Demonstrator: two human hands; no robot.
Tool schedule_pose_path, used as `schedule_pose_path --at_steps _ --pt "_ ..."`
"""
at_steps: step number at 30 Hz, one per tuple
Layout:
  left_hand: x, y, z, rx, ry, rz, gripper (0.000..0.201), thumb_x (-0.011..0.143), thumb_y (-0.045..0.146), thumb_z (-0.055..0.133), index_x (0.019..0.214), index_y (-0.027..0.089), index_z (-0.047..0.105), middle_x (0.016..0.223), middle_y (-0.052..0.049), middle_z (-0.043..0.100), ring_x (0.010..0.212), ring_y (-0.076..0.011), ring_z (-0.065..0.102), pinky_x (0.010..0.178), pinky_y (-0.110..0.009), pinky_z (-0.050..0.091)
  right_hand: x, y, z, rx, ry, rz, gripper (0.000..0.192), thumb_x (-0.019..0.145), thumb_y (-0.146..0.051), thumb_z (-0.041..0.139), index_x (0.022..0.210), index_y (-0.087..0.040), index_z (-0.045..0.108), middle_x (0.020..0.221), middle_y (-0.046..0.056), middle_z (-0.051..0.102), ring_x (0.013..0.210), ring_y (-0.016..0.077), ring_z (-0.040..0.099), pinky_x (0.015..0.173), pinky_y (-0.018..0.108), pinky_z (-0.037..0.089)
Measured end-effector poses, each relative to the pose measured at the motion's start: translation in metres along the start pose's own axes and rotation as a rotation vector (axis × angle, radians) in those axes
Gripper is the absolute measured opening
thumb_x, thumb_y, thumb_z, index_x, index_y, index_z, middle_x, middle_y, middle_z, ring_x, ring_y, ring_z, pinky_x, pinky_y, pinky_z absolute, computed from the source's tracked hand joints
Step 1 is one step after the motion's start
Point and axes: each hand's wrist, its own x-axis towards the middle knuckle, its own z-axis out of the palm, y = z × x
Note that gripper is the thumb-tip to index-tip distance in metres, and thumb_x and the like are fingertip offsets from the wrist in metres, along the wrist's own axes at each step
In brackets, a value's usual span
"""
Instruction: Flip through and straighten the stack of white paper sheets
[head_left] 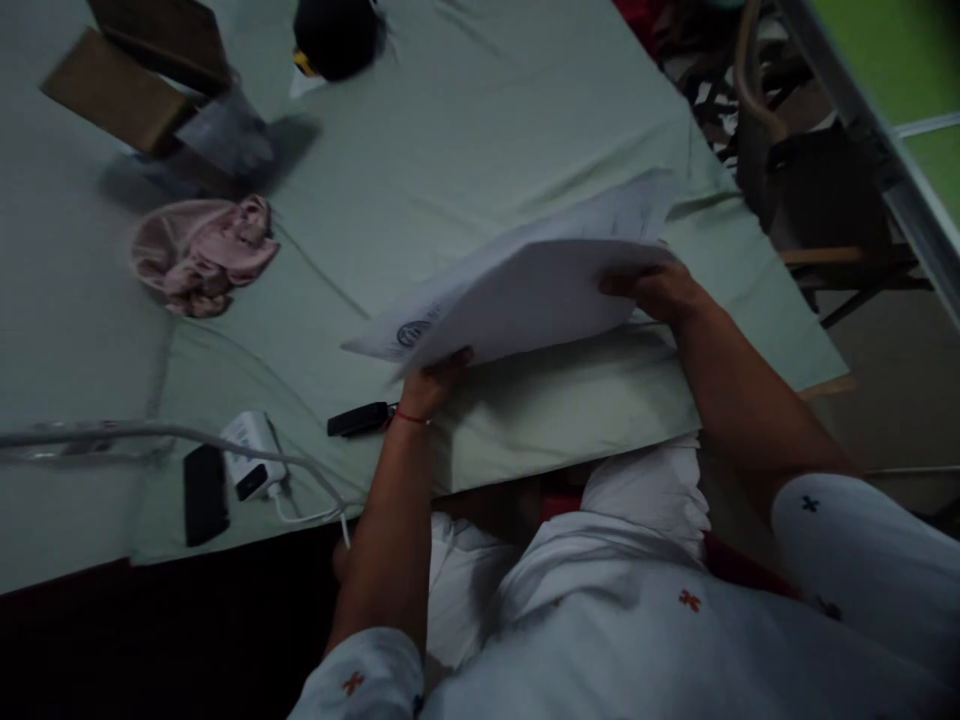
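Several white paper sheets (540,300) are held up over the front of the cloth-covered table, the top one bent upward. A round dark printed mark shows near their left corner. My left hand (439,380) grips the near left edge, thumb on top and the other fingers hidden below. At the right end, my right hand (656,288) pinches the sheets the same way. Beside my left wrist, which wears a thin red string, lies a small black object (361,419) of a kind I cannot make out.
A white power adapter (253,455) with a cable and a black phone-like slab (205,495) lie at the left front. Pink crumpled cloth (206,255), a brown cardboard box (116,90) and a black cap-like item (336,38) are farther back. A chair (817,190) stands right of the table.
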Motion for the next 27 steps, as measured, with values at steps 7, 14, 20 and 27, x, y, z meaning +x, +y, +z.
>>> schedule_pose_path --at_steps 7,14,20,27 --pt "0.001 0.018 0.01 -0.04 0.028 -0.045 0.073 0.061 0.053 0.094 0.121 0.016 0.074 0.115 -0.014 0.077 0.124 -0.0307 0.068 0.123 -0.046 0.045 0.001 -0.003 0.005 0.002 0.006 -0.008 0.048 0.06 -0.047 0.097 0.093 -0.024 0.071 0.101 0.0 0.072 0.114 0.0301 0.069 0.089 0.045 0.065" --pt "-0.011 0.031 0.01 -0.332 0.004 -0.192 0.085 0.051 0.063 0.098 0.123 0.023 0.074 0.111 -0.011 0.081 0.117 -0.0282 0.074 0.111 -0.044 0.056 -0.005 -0.002 0.013 0.013 -0.07 0.069 0.047 0.066 -0.062 0.092 0.08 -0.024 0.068 0.08 0.003 0.069 0.09 0.0268 0.071 0.085 0.046 0.067" --pt "-0.035 0.038 0.017 -0.5 -0.123 -0.421 0.07 0.062 0.069 0.091 0.111 0.023 0.072 0.109 -0.011 0.08 0.083 -0.0253 0.079 0.057 -0.031 0.061 -0.007 0.004 0.02 0.08 -0.084 0.069 0.055 0.064 -0.066 0.092 0.09 -0.022 0.071 0.088 0.006 0.073 0.097 0.0306 0.073 0.087 0.049 0.065" --pt "-0.044 0.044 0.026 -0.434 -0.137 -0.456 0.051 0.061 0.045 0.095 0.095 0.017 0.068 0.08 -0.003 0.071 0.052 -0.0129 0.066 0.032 -0.018 0.027 -0.005 0.004 0.022 0.047 -0.107 0.12 0.064 0.069 -0.085 0.078 0.078 -0.023 0.066 0.078 0.005 0.07 0.083 0.0271 0.073 0.079 0.048 0.066"
